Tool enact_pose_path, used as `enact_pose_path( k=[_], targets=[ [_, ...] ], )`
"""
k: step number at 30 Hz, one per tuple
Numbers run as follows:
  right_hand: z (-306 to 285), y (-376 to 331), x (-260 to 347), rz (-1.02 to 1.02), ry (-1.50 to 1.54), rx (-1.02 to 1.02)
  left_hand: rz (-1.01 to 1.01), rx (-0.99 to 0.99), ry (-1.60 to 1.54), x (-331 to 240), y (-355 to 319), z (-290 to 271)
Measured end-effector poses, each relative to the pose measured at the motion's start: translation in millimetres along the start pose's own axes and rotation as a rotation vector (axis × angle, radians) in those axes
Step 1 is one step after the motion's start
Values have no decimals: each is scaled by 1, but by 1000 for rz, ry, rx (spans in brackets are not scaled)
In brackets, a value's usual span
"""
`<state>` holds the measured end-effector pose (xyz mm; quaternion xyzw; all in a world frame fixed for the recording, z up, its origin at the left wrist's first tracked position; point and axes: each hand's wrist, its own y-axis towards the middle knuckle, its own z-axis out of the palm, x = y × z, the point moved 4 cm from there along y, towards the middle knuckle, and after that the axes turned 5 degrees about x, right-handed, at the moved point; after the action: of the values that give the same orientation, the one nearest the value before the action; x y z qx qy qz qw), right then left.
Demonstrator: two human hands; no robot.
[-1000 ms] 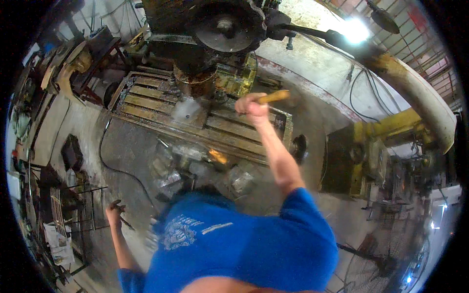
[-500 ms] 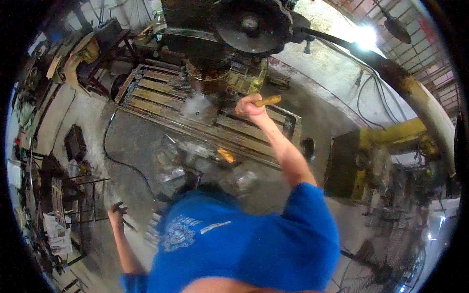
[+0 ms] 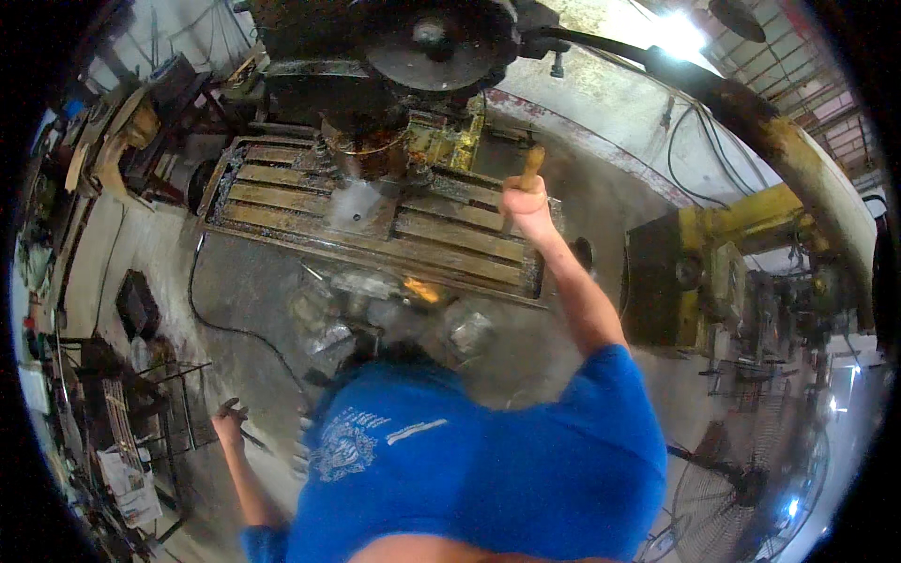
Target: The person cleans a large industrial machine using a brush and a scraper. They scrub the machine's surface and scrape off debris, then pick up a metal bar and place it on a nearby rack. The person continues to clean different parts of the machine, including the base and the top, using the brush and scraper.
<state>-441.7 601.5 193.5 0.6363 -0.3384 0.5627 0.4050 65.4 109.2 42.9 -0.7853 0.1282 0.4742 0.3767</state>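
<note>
My right hand (image 3: 526,202) is raised over the slotted table (image 3: 441,239) of a large milling machine (image 3: 394,56) and grips a tool with a wooden handle (image 3: 532,167) that points up. A pale metal block (image 3: 355,206) lies on the table under the machine's head, left of that hand. My left hand (image 3: 228,422) hangs low at my side, closed around a thin dark tool (image 3: 251,437). My blue shirt (image 3: 469,469) fills the lower middle.
A black cable (image 3: 202,310) runs over the concrete floor at left. Cluttered racks (image 3: 113,441) and benches line the left edge. A yellow machine (image 3: 713,253) stands at right, with a floor fan (image 3: 741,488) below it. A bright lamp (image 3: 680,33) glares above.
My right hand has swung the wooden handle from lying sideways to pointing up and shifted slightly right. The view has tilted, bringing the machine table lower. The left hand stays low.
</note>
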Motion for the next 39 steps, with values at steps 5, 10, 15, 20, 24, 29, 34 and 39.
enact_pose_path(
  k=[5,10,15,20,24,29,34,39],
  targets=[
    [52,8,13,-344,647,118,74,112,6,-36,18,27],
    [75,9,-13,-285,108,110,111,106,52,-50,32,35],
    [-3,-23,-20,-155,227,-89,110,89,39,-42,24,36],
    [49,-49,23,-637,-161,-21,94,100,109,-45,42,46],
    [124,-77,32,-816,-362,370,198,174,298,-122,56,84],
    [143,-110,3,-735,-593,380,570,301,495,-198,98,127],
    [154,-149,23,-237,-1061,-105,908,368,811,-264,100,154],
    [186,-162,-36,147,-681,246,987,425,872,-299,122,156]
  ],
)
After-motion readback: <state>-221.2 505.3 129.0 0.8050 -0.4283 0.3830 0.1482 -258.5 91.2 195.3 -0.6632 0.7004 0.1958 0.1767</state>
